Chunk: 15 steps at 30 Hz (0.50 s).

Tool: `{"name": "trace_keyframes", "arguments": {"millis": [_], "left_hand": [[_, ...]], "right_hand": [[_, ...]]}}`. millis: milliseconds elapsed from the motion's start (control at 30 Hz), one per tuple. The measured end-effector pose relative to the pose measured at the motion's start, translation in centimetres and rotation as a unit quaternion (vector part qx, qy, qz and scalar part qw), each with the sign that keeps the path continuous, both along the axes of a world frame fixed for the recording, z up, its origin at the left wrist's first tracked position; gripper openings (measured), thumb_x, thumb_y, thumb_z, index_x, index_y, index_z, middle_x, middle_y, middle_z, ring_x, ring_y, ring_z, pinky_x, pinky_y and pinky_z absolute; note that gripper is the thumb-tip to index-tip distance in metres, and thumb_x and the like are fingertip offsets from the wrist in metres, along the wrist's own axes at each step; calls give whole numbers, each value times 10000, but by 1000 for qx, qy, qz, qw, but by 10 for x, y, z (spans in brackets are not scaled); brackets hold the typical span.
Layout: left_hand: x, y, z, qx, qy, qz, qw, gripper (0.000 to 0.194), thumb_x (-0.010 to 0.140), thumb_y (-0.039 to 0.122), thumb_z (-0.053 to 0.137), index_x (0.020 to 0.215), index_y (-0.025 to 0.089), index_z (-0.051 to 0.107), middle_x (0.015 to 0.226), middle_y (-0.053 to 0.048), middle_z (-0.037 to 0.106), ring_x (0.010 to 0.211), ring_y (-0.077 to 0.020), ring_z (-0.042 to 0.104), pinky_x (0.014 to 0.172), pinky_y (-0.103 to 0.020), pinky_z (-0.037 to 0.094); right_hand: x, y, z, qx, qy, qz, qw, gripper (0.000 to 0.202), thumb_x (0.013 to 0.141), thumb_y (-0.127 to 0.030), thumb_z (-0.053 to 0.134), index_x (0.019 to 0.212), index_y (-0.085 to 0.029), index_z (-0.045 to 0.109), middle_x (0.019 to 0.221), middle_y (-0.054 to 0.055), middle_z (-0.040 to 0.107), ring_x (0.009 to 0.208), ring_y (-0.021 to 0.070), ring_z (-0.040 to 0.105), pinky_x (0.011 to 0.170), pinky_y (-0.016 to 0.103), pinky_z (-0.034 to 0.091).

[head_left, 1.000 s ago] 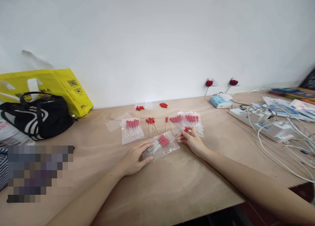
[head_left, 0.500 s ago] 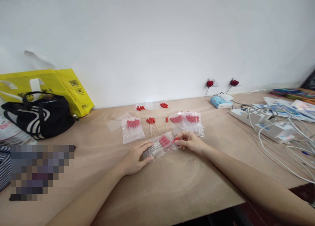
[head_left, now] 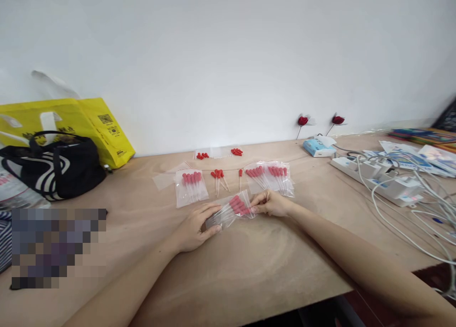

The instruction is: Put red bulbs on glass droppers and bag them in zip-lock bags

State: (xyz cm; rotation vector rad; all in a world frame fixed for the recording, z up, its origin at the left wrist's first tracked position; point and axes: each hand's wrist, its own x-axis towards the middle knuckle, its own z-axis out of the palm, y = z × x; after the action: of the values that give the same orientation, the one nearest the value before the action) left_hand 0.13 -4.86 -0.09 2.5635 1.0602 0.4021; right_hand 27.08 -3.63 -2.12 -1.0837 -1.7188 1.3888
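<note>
A clear plastic bag (head_left: 225, 215) lies slanted between my hands, holding several glass droppers with red rubber bulbs (head_left: 239, 205). My left hand (head_left: 199, 227) grips its left end, thumb below and fingers above, around the glass tips. At the opposite end, by the bulbs, my right hand (head_left: 269, 204) is closed in a pinch on the bag's edge, its fingertips against the nearest bulb. Behind the bag, a few loose droppers (head_left: 218, 176) and one single dropper (head_left: 240, 176) rest on the table.
Filled dropper bags lie left (head_left: 191, 194) and right (head_left: 274, 180). Loose red bulbs (head_left: 237, 151) sit by the wall. A power strip (head_left: 377, 179) with tangled cables and a tissue pack (head_left: 318, 147) are right; a yellow bag (head_left: 107, 146) and black bag (head_left: 76, 168) left.
The red bulb that was at my right fingertips at the bag's end has moved left into the bag beside the others. My right hand has shifted slightly left; my left hand stays on the bag.
</note>
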Motion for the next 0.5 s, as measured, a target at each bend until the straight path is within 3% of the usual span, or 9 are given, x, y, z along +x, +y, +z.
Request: {"name": "trace_keyframes", "arguments": {"millis": [100, 267, 500], "left_hand": [[-1, 0, 0, -3, -4, -3, 1000, 437, 819, 389, 466, 1224, 229, 435, 1284, -70, 442, 1167, -227, 407, 981, -401, 328], [-1, 0, 0, -4, -6, -4, 1000, 438, 818, 396, 466, 1224, 233, 438, 1290, -64, 436, 1171, -225, 404, 983, -393, 328], [-1, 1, 1, -5, -12, -11, 1000, 427, 818, 387, 469, 1221, 249, 444, 1281, -56, 446, 1153, -229, 420, 974, -396, 336]], "right_hand": [[-2, 3, -2, -43, -11, -28, 999, 279, 488, -394, 743, 600, -148, 671, 468, -37, 533, 389, 38, 362, 391, 185, 303], [-7, 3, -2, -23, -33, -76, 996, 275, 488, -391, 739, 554, -140, 646, 442, -29, 533, 399, 51, 394, 401, 192, 322], [-5, 3, -3, 33, -71, -54, 995, 326, 403, -376, 776, 517, -143, 578, 468, -41, 519, 433, 54, 396, 407, 182, 299]]}}
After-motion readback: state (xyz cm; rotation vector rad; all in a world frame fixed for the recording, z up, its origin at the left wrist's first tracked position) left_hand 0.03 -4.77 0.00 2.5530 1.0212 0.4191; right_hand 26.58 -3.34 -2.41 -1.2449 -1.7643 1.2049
